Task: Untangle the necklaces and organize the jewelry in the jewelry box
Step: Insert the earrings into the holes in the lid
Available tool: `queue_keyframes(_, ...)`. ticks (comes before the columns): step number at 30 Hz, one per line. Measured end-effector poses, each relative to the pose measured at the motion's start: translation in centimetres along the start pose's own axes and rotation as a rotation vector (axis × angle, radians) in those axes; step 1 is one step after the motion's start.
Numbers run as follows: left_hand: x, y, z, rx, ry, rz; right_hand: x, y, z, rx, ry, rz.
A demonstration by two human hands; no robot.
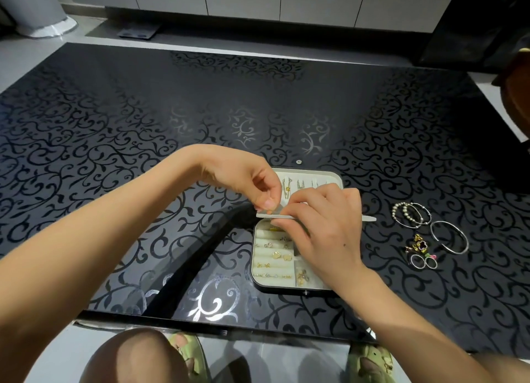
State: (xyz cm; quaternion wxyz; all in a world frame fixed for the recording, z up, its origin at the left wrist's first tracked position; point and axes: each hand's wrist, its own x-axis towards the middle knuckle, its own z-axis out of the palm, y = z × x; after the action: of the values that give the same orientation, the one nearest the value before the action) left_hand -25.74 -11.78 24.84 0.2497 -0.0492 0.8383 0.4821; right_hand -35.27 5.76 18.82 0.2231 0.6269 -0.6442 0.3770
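Note:
An open jewelry box [259, 279] with a cream lining lies on the black patterned table [143, 124]. Its lower tray holds several gold earrings and small pieces [276, 255]; chains [287, 186] hang in the raised lid. A thin grey divider flap [370, 218] stands across the middle of the box. My left hand [246, 179] pinches something small at the flap's left end. My right hand [321, 225] is over the box, fingertips pinching at the same spot. What they hold is too small to tell.
Right of the box lie beaded and plain silver bangles [411, 215], an open silver cuff [450, 236], a small cluster of gold charms [417, 243] and two rings [424, 260]. A small round stud [299, 162] sits beyond the box. My knees show under the table's near edge.

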Motion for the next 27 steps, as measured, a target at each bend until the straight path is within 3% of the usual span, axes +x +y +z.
queue_keyframes(5,-0.1,0.6,-0.2,0.041,0.007,-0.014,0.4,0.1,0.0,0.029,-0.030,0.017)
queue_keyframes(17,1.0,4.1,-1.0,0.509,0.014,-0.154,1.0,0.7,0.0,0.065,-0.054,0.035)
queue_keyframes(20,0.8,4.0,-0.8,0.506,0.009,-0.170,0.9,0.7,0.0,0.061,-0.038,0.014)
queue_keyframes(27,-0.6,2.5,0.7,0.324,0.166,-0.113,0.8,0.5,0.0,0.040,-0.006,-0.008)
